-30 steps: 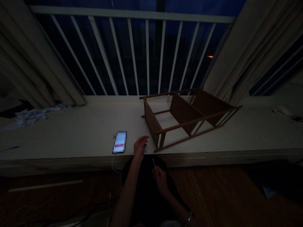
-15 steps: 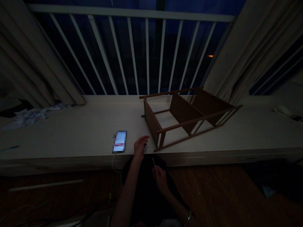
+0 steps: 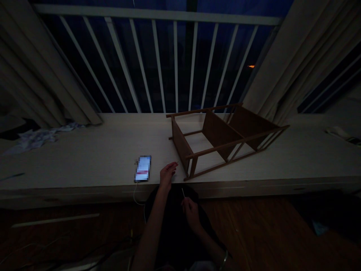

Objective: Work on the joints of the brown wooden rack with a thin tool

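Observation:
A brown wooden shelf frame lies on its side on the pale window ledge. Beside its near left end is my left hand, fingertips pinched together. Whatever small item may be between them is too dark to name. Lower down, over my dark-clothed lap, my right hand is closed around a thin pale rod that points up and slightly left. The hidden end of the rod is inside my fist, so its kind does not show.
A lit phone with a white cable lies left of my left hand. Crumpled papers rest at the ledge's far left. White railings and curtains stand behind. Cables and a pale strip lie on the wooden floor.
My left fingers have shifted very slightly. My right hand, the rod and the shelf frame look unmoved.

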A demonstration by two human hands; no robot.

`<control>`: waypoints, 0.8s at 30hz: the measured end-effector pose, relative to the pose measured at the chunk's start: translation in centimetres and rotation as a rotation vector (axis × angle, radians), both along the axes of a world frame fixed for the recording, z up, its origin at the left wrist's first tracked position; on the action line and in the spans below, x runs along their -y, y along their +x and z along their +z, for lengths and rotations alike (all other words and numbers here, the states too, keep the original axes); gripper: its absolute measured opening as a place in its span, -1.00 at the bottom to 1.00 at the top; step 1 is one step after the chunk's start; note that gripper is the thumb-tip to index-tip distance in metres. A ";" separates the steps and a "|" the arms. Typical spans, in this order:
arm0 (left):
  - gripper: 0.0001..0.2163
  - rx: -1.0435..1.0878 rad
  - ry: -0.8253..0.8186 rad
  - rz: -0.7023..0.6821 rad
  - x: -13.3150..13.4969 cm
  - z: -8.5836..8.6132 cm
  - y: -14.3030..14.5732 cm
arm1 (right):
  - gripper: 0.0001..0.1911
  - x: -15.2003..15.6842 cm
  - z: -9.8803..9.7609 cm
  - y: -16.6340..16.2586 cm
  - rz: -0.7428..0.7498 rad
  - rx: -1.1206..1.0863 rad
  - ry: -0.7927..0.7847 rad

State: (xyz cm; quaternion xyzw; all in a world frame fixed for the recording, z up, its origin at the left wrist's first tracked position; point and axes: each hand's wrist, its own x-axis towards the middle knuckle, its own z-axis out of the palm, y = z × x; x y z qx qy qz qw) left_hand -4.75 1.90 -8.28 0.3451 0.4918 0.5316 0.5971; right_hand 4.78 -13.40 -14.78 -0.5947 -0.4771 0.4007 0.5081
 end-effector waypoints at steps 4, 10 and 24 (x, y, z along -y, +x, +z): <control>-0.66 0.020 0.016 0.013 0.0 -0.1 -0.1 | -0.50 0.0 0.0 0.0 0.002 -0.002 -0.005; -0.64 0.064 0.001 0.027 0.2 0.1 -0.2 | -0.50 -0.1 -0.3 0.0 0.000 0.003 -0.004; -0.65 0.171 -0.053 0.035 0.2 0.3 -0.7 | -0.54 0.1 0.6 0.0 0.018 -0.024 0.002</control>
